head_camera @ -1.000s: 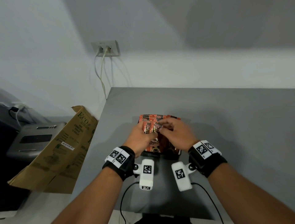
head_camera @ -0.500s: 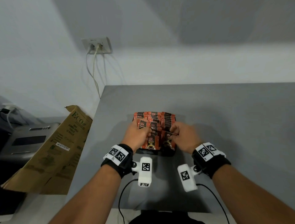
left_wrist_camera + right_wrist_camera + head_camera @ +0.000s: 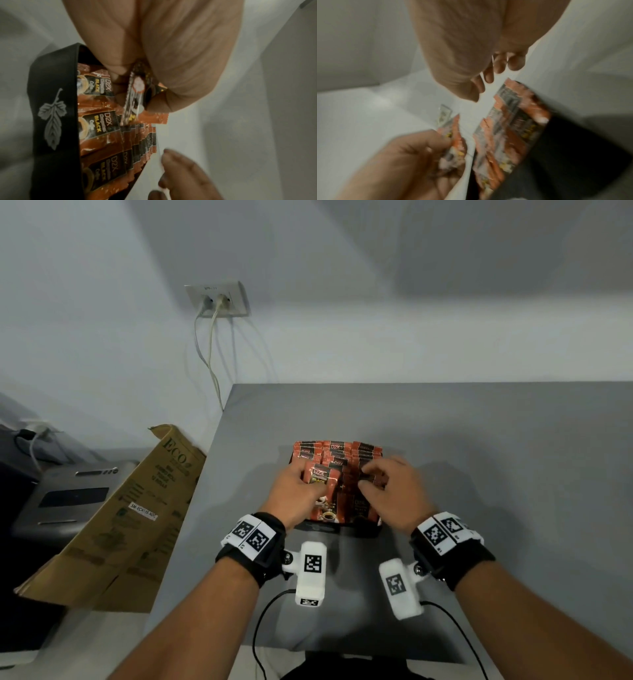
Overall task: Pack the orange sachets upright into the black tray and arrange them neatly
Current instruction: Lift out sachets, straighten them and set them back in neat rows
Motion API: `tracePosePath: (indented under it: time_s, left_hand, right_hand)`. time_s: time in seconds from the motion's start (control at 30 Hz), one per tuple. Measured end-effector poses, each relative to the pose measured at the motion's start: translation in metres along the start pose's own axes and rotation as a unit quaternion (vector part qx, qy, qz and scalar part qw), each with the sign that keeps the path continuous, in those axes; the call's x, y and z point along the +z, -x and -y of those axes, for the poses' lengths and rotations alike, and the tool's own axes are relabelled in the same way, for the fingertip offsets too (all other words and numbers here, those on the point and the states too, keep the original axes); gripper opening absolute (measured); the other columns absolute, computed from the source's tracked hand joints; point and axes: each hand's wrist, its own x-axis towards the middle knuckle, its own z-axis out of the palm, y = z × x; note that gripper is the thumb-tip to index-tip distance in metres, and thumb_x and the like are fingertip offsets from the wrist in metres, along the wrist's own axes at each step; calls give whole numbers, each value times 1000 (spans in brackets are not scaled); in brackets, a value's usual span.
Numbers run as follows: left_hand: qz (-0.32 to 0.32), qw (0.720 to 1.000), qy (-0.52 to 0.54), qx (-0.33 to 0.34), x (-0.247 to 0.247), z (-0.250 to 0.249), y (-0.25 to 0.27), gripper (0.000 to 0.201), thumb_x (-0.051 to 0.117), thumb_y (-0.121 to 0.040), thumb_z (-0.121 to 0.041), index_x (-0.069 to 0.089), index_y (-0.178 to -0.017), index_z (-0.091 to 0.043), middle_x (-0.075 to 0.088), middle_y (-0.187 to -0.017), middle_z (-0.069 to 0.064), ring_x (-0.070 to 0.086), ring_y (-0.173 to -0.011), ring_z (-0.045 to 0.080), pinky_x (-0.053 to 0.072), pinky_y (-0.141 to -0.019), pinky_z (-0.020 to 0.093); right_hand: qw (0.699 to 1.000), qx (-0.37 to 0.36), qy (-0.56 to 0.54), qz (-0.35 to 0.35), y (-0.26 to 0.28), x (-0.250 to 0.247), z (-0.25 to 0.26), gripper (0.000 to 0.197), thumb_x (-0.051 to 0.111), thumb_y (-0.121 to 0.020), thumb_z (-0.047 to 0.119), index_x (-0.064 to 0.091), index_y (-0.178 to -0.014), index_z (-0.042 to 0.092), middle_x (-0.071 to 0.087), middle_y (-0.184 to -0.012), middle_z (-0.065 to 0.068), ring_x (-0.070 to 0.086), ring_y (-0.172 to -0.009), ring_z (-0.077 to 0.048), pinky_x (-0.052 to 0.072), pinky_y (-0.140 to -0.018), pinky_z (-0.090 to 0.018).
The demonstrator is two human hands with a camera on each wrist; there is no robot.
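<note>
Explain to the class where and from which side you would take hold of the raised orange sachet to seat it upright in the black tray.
Pinch the raised sachet by its flat top seal, coming from above, as the left hand does now. It stands higher than the packed sachets in the black tray, so only its top edge is free; its sides are probably crowded by neighbours.

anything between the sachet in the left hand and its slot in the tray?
Only packed sachets. The left hand pinches its sachet above the near-left rows of the black tray; no open gap visible.
</note>
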Motion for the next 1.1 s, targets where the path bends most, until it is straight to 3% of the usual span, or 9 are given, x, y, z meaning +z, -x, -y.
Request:
tracePosePath:
  time_s: [0.17,0.3,0.43,0.57,0.7,0.8,0.93,1.0,1.1]
  left_hand:
    - [46,998,10,32,13,-8,0,38,73,-73,9,61,-100,-14,72,-88,9,68,-77,24,58,-75,44]
    - [-41,999,8,1,-4,-5,-8,26,65,-86,3,62,-99,-19,73,-90,2,69,-86,22,58,-82,40]
    - [-89,995,-45,-15,-23,7,-11,23,56,-93,2,62,-98,-20,74,-95,-1,68,-88,26,56,-80,37]
    - [-72,992,-107,-8,-23,12,-8,28,49,-92,6,61,-99,-18,71,-100,-2,61,-74,8,43,-54,10]
    - [-57,981,-184,20,-20,17,-5,29,58,-90,3,64,-99,-23,66,-100,-11,59,-89,-3,44,-70,8]
    - [-68,974,-210,42,-20,22,-9,19,66,-92,-9,66,-103,-24,64,-98,-15,58,-85,-5,42,-63,3]
    - [-78,962,-250,81,-15,23,-20,28,63,-93,-27,62,-121,-27,65,-120,-5,64,-105,12,54,-93,31]
    - [-60,939,-327,92,-11,22,-28,48,55,-97,-30,48,-144,-25,49,-149,2,43,-139,23,35,-117,46]
    - [-16,910,-406,84,-7,14,-35,63,44,-100,-33,22,-158,-21,13,-168,4,5,-155,24,8,-125,50]
  right_hand:
    - [996,-32,-68,52,-11,-7,29,27,73,-86,15,69,-110,28,68,-97,14,61,-89,6,45,-78,-10]
    - [998,0,-65,13,-18,-17,18,22,69,-86,1,70,-95,22,71,-90,8,68,-80,-5,51,-70,-11]
    - [995,25,27,95,-10,-14,3,29,67,-88,1,61,-92,29,63,-92,15,60,-85,0,37,-62,-2]
    - [991,40,61,115,0,1,-4,23,64,-90,4,63,-99,26,66,-102,6,63,-93,-13,43,-69,-14]
    - [990,22,95,106,8,11,-9,15,67,-88,9,66,-99,20,61,-101,4,61,-98,-16,45,-79,-20]
    - [992,-1,108,68,8,13,-15,21,69,-86,23,64,-106,20,55,-114,4,51,-112,-16,45,-95,-28]
    - [984,-27,172,39,-5,7,-12,55,54,-96,42,45,-144,18,37,-154,0,30,-143,-21,29,-119,-41]
    - [972,-21,223,68,-12,8,-11,65,44,-99,49,28,-154,18,19,-164,-3,12,-152,-24,15,-123,-44]
    - [957,-3,271,105,-21,14,-13,74,34,-101,54,9,-158,15,1,-168,-6,-3,-154,-25,6,-124,-44]
